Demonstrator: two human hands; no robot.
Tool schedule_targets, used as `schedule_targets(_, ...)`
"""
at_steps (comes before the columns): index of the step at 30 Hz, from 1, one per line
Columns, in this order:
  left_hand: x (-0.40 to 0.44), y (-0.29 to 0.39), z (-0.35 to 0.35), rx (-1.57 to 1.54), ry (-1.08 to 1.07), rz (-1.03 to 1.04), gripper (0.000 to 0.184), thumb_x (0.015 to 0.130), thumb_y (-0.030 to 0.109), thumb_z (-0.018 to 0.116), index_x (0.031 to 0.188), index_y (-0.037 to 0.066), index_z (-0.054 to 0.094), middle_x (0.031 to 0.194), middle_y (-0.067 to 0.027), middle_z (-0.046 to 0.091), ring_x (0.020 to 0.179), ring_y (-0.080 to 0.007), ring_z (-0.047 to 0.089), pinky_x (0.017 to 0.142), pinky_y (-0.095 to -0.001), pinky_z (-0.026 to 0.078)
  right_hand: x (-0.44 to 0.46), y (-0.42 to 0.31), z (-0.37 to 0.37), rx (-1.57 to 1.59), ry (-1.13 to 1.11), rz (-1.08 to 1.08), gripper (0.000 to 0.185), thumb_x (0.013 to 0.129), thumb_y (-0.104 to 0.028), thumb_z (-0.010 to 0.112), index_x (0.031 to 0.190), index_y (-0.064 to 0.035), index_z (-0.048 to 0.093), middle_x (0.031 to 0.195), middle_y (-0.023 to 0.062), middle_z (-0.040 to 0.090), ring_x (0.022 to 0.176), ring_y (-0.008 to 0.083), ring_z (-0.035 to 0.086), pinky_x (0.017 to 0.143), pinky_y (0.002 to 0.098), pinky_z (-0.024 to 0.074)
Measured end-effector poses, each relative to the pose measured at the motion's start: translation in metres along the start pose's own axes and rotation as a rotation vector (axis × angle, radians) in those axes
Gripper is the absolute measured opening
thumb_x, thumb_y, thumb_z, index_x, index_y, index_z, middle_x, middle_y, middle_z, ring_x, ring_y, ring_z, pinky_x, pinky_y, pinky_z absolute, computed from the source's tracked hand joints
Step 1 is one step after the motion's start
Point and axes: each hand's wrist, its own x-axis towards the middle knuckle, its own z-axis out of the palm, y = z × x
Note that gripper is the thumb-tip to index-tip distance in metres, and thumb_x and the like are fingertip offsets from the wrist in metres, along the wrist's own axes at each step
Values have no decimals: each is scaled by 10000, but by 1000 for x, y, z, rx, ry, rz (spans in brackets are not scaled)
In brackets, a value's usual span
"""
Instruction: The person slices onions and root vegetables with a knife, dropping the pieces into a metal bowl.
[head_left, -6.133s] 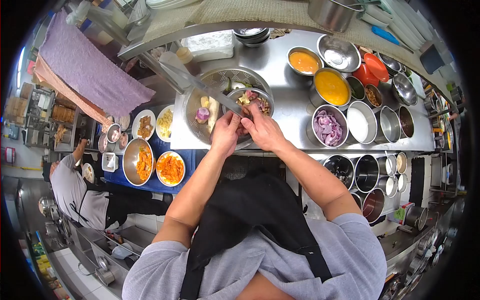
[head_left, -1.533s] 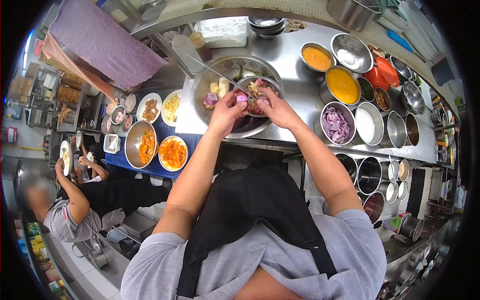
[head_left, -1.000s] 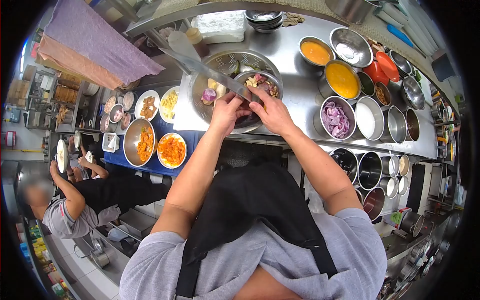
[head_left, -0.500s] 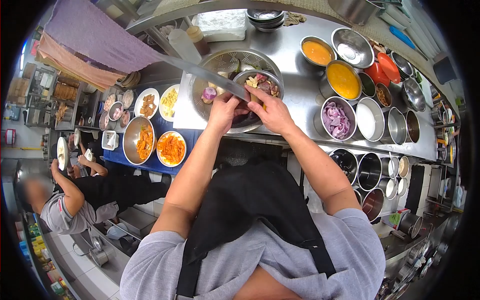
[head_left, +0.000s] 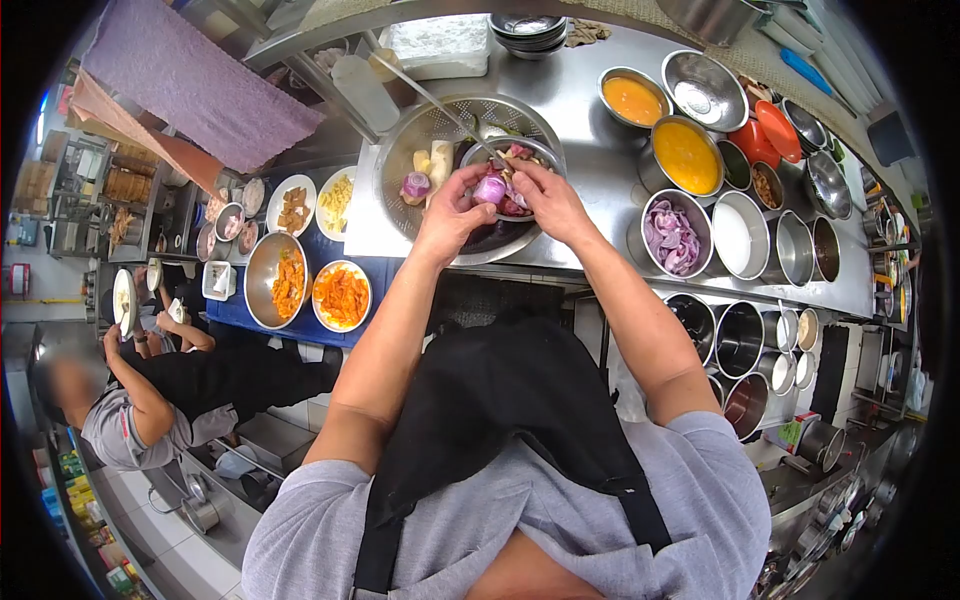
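Note:
My left hand (head_left: 451,214) holds a red onion (head_left: 489,190) between thumb and fingers, over a small steel bowl (head_left: 548,156) of peelings. My right hand (head_left: 551,204) is closed on a long knife (head_left: 440,104), seen nearly edge-on, whose blade points up and to the left; the handle is hidden by the fingers. Both hands are close together, the onion between them. The bowl stands in a large perforated colander (head_left: 396,137). Another red onion (head_left: 415,185) and a long white vegetable (head_left: 440,166) lie in the colander, left of the bowl.
To the right stand pots of orange sauce (head_left: 635,101), yellow liquid (head_left: 687,160) and sliced onion (head_left: 675,236). At left, a blue surface (head_left: 232,312) bears plates and a bowl of orange food. A co-worker (head_left: 135,413) holds a plate. Squeeze bottles (head_left: 364,93) stand behind the colander.
The onion, hidden beneath my hands half a second ago, now shows in my left hand. The knife has turned from its flat side to nearly edge-on and tilts more steeply.

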Motion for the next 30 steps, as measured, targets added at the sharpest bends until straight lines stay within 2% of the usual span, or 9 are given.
schedule_targets(5, -1, 2, 0, -124, -105, 121, 728, 856, -7, 722, 1495, 46, 376, 1449, -131, 470, 1245, -238, 565, 989, -398, 547, 5, 17, 0, -31, 41, 12, 479, 1020, -401, 532, 1365, -77, 600, 1270, 200, 663, 1194, 358, 625, 1021, 405, 460)
schedule_targets(11, 3, 11, -2, -429, -156, -68, 542, 947, 95, 624, 1448, 57, 420, 1357, -132, 537, 1204, -281, 599, 1051, -441, 510, -7, -12, -3, -30, -9, -18, 547, 1006, -423, 545, 1443, -95, 515, 1287, 213, 647, 1165, 381, 633, 1001, 422, 473)
schedule_targets(13, 7, 8, 3, -475, -52, -95, 432, 998, 147, 563, 1407, 49, 463, 1278, -109, 594, 1153, -268, 627, 1002, -415, 533, -12, -17, 1, -34, -35, -8, 596, 998, -441, 555, 1483, -105, 467, 1283, 216, 647, 1140, 387, 643, 988, 429, 482)
schedule_targets(15, 8, 9, 5, -422, 21, -90, 386, 1003, 130, 558, 1374, 44, 497, 1238, -98, 611, 1119, -247, 637, 970, -394, 540, -16, -22, 5, -262, 38, -187, 704, 975, -489, 577, 1544, -132, 366, 1229, 217, 669, 1057, 386, 669, 939, 447, 500)
schedule_targets(16, 8, 10, 7, -368, 94, -84, 343, 1007, 112, 553, 1341, 39, 531, 1199, -87, 628, 1086, -226, 647, 937, -374, 546, -19, -28, 4, -279, -22, -120, 764, 955, -516, 595, 1563, -140, 325, 1122, 203, 697, 959, 376, 683, 868, 464, 513)
schedule_targets(22, 9, 11, 11, -263, 192, -30, 241, 1010, 112, 568, 1233, 32, 610, 1047, -61, 660, 973, -177, 652, 867, -328, 550, -24, -43, 6, -302, -67, -64, 751, 947, -508, 605, 1557, -157, 345, 958, 166, 703, 874, 364, 683, 783, 470, 517)
schedule_targets(26, 7, 16, 9, -237, 163, -46, 233, 1021, 158, 574, 1203, 17, 612, 1054, -63, 662, 936, -167, 666, 826, -317, 571, -21, -41, 6, -307, -59, -53, 702, 964, -489, 587, 1544, -158, 373, 1016, 178, 713, 911, 374, 689, 806, 470, 520)
schedule_targets(28, 8, 9, 2, -237, 146, -46, 244, 1024, 177, 574, 1201, 12, 609, 1059, -67, 663, 924, -167, 670, 817, -318, 578, -19, -34, 8, -223, -54, -196, 636, 980, -464, 571, 1513, -147, 428, 1130, 199, 700, 994, 388, 680, 864, 461, 521)
schedule_targets(30, 11, 5, -4, -237, 126, -48, 257, 1028, 197, 574, 1198, 7, 607, 1065, -71, 664, 912, -167, 674, 808, -318, 584, -17, -30, 8, -195, -59, -166, 597, 991, -456, 560, 1485, -132, 470, 1187, 197, 687, 1048, 378, 672, 899, 447, 516)
